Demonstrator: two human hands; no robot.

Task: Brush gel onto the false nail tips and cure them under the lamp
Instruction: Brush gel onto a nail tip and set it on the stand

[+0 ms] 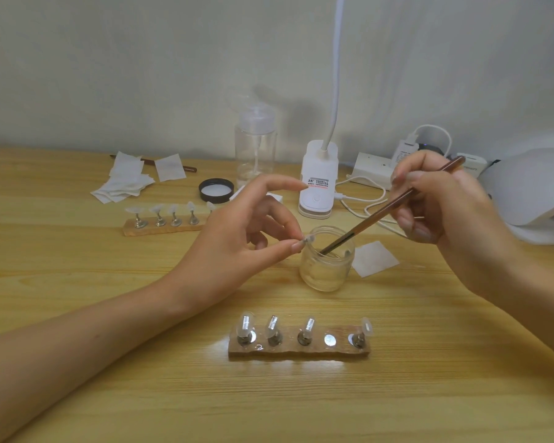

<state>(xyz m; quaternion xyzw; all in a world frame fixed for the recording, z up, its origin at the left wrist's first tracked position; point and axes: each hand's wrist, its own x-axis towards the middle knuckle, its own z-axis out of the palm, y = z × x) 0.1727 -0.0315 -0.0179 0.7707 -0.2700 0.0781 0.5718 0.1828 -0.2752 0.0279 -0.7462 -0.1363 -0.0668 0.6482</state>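
My left hand (237, 238) pinches a small clear nail tip (309, 239) on its stand, right at the rim of the glass gel jar (325, 266). My right hand (445, 203) holds a brown brush (387, 209), whose bristle end dips inside the jar. A wooden holder (299, 346) near me carries several nail tips on metal stands, with one magnet spot (330, 339) bare. A second holder (160, 227) with several tips lies farther back on the left. The white curing lamp (531, 193) sits at the far right.
The jar's black lid (216, 190) lies behind my left hand. A clear bottle (255, 148), a white clip lamp (319, 180), a power strip with cables (371, 171), wipes (125, 179) and one pad (375, 259) lie on the wooden table.
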